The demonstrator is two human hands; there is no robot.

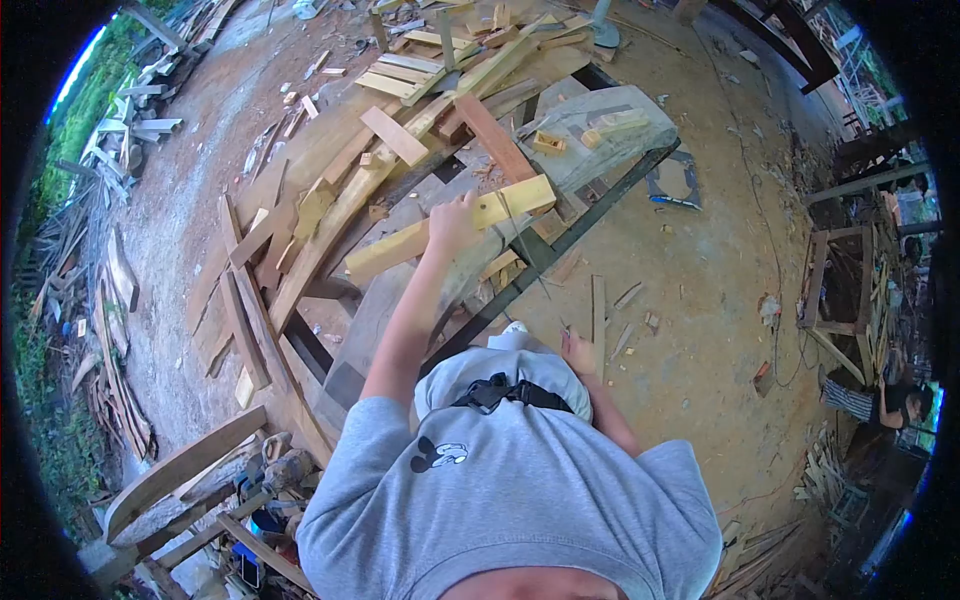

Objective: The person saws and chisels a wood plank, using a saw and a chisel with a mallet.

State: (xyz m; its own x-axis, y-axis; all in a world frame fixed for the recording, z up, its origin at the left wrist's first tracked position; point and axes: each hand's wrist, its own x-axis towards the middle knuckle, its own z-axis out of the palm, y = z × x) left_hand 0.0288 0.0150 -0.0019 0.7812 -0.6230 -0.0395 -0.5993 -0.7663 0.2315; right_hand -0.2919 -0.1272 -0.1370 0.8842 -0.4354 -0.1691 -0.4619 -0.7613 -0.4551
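A pale yellow wooden board (400, 247) lies across the workbench in front of me. My left hand (453, 222) grips it near its middle, pressing from above. Toward the board's right end, a thin saw (527, 248) crosses its top, seen almost edge-on. The saw slants down toward my right hand (578, 352), which is closed around its handle end, low beside my right leg. Most of the grip is hidden. A reddish-brown plank (496, 137) lies just beyond the board, and small offcuts (502, 268) sit near the bench edge.
Long planks (345, 205) and shorter boards are heaped on the left and far side of the bench. A large pale slab (610, 130) forms its right part. Scraps litter the dirt floor. A wooden frame (838, 280) stands right, near another person (897, 408). A curved beam (185, 470) lies lower left.
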